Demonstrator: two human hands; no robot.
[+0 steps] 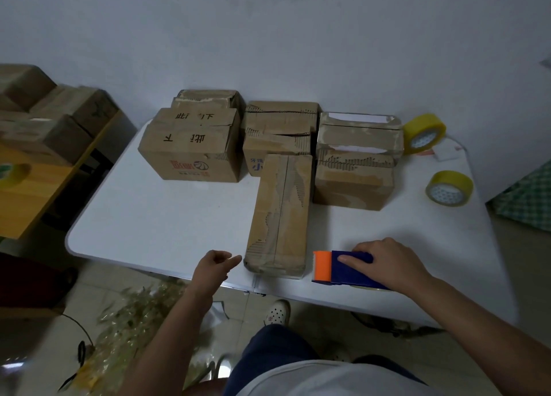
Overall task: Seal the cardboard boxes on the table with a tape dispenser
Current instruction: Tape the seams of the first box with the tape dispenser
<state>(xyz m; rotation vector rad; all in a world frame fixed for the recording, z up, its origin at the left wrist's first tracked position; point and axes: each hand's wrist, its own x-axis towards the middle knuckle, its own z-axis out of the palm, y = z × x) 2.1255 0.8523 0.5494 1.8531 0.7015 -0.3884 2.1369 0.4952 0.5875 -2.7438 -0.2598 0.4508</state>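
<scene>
Cardboard fills the far half of your white table (167,217), and your hands work at its near edge. Your left hand (215,266) hangs just past that edge, fingers loosely curled with the index finger stretched toward the near end of the long box (278,217); it holds nothing and stops just short of the cardboard. That long box lies lengthwise from the near edge back toward the others, its top seam untaped. To its right, your right hand (387,260) grips the blue and orange tape dispenser (343,267), thumb along the near side, fingers wrapped over the top; the dispenser sits on the table just beside the long box. Behind, going left to right, stand the printed box (190,154), the middle boxes (280,127) and the right-hand boxes (354,169). Two yellow tape rolls (425,133) lie near the right edge.
</scene>
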